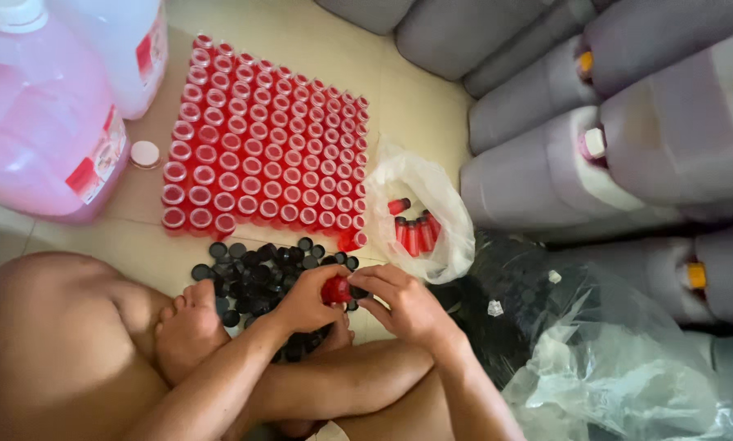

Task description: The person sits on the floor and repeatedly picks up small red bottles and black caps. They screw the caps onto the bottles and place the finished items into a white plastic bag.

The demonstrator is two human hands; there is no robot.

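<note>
Together, left hand [301,300] and right hand [403,302] grip 1 red bottle [335,289] above black caps [256,273].

Soft, even daylight falls over my floor, brightest at the upper middle of the frame. Shadows are faint. The clear plastic bag [628,376] at lower right glints slightly. Edges bend wide-angle; the corners look softer.

I can't see most of the vial [336,289] under both hands; pink jug [40,122] cut off upper left.
</note>
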